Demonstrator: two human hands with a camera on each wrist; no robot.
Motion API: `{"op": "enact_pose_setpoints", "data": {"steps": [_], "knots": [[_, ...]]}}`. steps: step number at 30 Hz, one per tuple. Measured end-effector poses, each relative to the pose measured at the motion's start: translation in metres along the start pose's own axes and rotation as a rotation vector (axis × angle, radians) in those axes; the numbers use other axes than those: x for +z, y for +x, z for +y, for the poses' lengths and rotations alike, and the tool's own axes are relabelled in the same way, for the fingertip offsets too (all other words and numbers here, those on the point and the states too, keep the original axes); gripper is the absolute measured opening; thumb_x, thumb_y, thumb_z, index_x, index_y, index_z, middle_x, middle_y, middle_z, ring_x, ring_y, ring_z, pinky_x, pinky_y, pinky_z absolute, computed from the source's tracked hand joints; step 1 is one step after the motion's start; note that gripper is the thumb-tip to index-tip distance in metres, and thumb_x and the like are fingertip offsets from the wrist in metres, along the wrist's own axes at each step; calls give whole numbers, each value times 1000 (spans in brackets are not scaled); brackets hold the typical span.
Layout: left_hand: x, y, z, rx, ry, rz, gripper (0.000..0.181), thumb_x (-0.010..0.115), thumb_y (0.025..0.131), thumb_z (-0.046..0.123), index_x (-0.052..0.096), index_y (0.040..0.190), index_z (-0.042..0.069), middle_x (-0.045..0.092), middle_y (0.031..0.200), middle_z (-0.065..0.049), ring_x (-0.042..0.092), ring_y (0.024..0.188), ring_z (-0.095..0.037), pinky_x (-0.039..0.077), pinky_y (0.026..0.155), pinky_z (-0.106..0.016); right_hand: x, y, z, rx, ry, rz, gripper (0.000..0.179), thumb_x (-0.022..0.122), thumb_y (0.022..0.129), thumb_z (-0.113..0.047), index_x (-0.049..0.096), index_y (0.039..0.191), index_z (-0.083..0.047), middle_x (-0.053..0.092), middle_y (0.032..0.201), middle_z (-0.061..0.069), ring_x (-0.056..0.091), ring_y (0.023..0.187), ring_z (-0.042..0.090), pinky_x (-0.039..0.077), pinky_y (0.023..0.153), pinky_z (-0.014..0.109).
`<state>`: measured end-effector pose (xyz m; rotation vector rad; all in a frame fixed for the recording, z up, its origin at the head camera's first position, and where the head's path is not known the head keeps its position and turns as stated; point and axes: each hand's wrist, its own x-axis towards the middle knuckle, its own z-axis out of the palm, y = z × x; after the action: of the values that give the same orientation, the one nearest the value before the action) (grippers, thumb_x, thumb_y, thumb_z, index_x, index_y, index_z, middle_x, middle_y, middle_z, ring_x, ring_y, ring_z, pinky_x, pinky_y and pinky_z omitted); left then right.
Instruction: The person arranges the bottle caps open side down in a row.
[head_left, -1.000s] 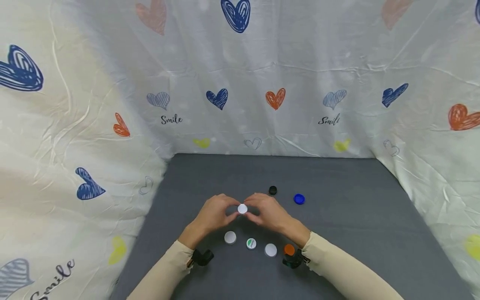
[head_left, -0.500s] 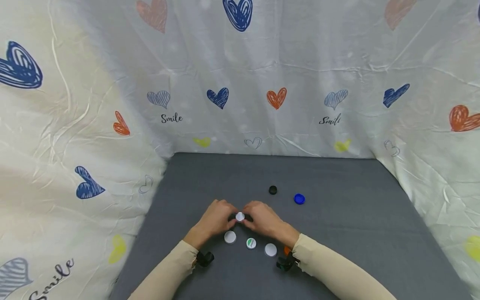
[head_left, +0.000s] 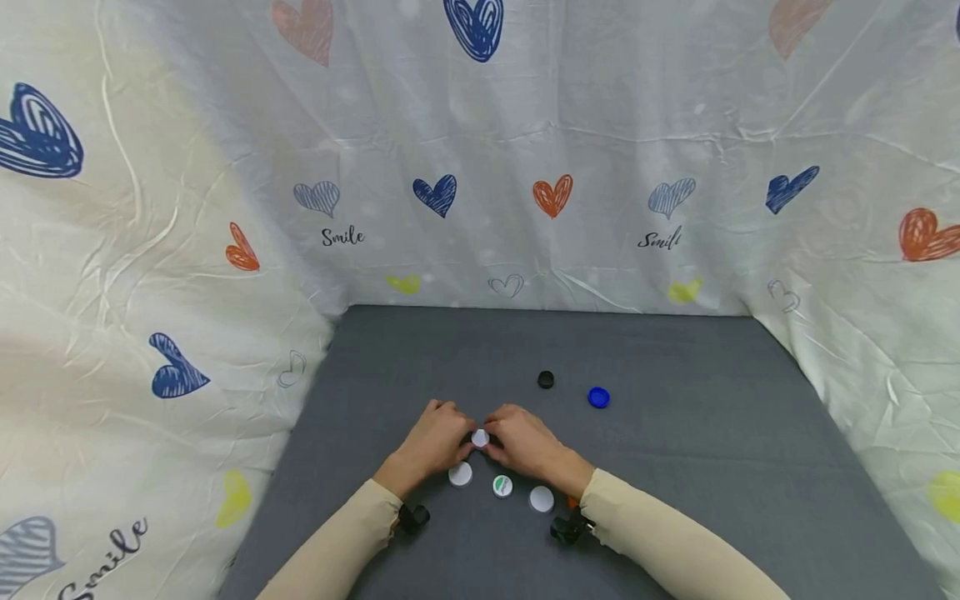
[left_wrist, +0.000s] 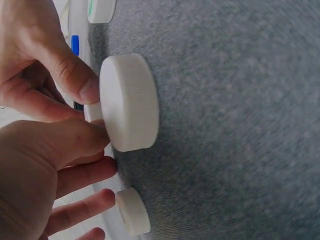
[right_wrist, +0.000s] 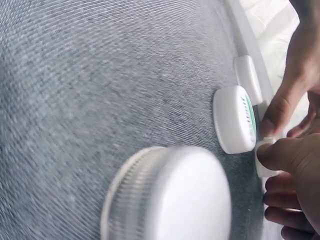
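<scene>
In the head view, my left hand (head_left: pixel 435 437) and right hand (head_left: pixel 528 442) meet over the table, pinching a small white bottle cap (head_left: pixel 480 438) between them. The right wrist view shows thumbs and fingers at this cap (right_wrist: pixel 265 159), which is partly covered. Just nearer to me lie a plain white cap (head_left: pixel 461 474), a white cap with a green print (head_left: pixel 502 487) and another white cap (head_left: pixel 541 499). Seen from the left wrist, one more white cap (left_wrist: pixel 134 212) sits by the left hand's spread lower fingers (left_wrist: pixel 82 212); the head view hides it.
A black cap (head_left: pixel 546 380) and a blue cap (head_left: pixel 598 397) lie farther back on the grey table (head_left: pixel 675 450). An orange cap (head_left: pixel 573 502) is mostly covered by the right wrist's camera (head_left: pixel 570 527). White curtains (head_left: pixel 480 150) with printed hearts surround the table.
Both hands have moved toward me with the small white cap, most of it in the first half second. The right wrist has come to cover most of the orange cap.
</scene>
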<state>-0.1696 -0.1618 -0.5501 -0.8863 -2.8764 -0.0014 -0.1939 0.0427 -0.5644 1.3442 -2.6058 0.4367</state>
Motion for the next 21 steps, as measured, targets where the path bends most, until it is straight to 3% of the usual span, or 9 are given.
{"op": "enact_pose_setpoints", "data": {"steps": [8,15,21], "knots": [[-18,10,-8,-16,-23,5,23,80,82,35,78,100,21,74,93,5,63,89,-21,49,82,-46,-24,-2,16,59,37,-10,29,76,87,-31,76,107,-10,72,110,1,66,105,20,52,96,39],[-38,36,-11,-4,-20,52,31,79,83,36,77,109,18,75,102,4,66,94,-22,52,80,-45,-53,-8,41,106,-10,14,38,76,89,-32,74,114,-5,72,116,4,66,113,23,48,105,42],[-53,61,-3,-8,-23,89,36,77,86,39,75,114,17,75,105,1,69,92,-22,57,78,-41,-75,-16,61,142,-51,51,36,78,87,-29,74,114,-6,73,114,6,67,112,24,47,106,44]]}}
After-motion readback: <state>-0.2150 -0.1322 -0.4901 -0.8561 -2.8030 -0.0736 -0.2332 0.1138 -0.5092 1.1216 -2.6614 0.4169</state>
